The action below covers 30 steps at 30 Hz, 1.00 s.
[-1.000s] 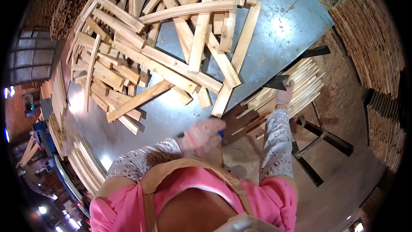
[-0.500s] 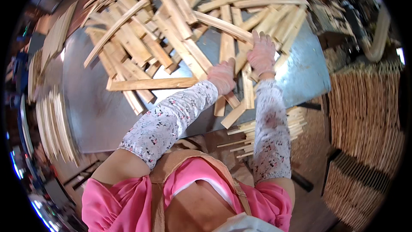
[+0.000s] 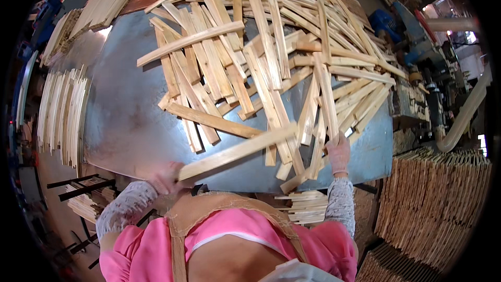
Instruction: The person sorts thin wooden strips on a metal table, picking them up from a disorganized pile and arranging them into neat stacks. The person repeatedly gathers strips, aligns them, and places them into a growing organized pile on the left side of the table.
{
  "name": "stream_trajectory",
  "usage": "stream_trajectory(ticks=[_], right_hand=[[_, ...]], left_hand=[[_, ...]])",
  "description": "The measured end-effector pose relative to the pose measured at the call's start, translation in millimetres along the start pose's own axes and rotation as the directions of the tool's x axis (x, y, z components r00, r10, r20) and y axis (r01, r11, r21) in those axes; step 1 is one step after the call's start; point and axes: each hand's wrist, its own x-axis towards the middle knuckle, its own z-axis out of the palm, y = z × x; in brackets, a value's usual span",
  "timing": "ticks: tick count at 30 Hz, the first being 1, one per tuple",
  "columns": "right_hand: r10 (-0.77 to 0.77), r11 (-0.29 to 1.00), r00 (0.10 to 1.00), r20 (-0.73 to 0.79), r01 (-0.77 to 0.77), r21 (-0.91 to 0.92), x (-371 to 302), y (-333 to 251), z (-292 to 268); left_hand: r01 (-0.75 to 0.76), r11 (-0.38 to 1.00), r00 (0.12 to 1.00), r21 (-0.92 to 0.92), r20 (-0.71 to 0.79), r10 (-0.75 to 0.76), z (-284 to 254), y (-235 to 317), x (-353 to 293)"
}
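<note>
Head view: a pale slat in the left hand, at the near side of the pile.
The left hand closes round its near-left end; its long axis runs rightward and away, the tip overlapping the pile's near slats, which crowd that side. At the pile's near-right edge, the right hand meets another slat, grip unclear. Bare worktop lies left of the pile.

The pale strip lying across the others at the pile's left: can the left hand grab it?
Probably not now: the left hand holds another strip, though nothing seems to cover the pale strip.
</note>
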Motion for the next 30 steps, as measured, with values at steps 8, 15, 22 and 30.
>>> stream_trajectory(ticks=[8,15,22,30], right_hand=[[-0.281,0.951,0.937,-0.207,0.301,0.073,118,-164,101],[-0.045,0.995,0.987,-0.156,0.031,-0.093,273,-311,132],[0.008,0.986,0.995,-0.104,-0.025,-0.166,258,-380,174],[-0.024,0.544,0.99,0.14,-0.104,0.832,188,-329,172]], left_hand=[[0.296,0.95,0.725,-0.102,-0.623,-0.293,-51,-149,68],[0.325,0.934,0.679,0.15,-0.725,-0.119,-188,-270,206],[0.477,0.878,0.786,-0.041,-0.427,-0.447,-229,-252,239],[0.348,0.856,0.723,-0.383,-0.472,-0.505,-187,-204,139]])
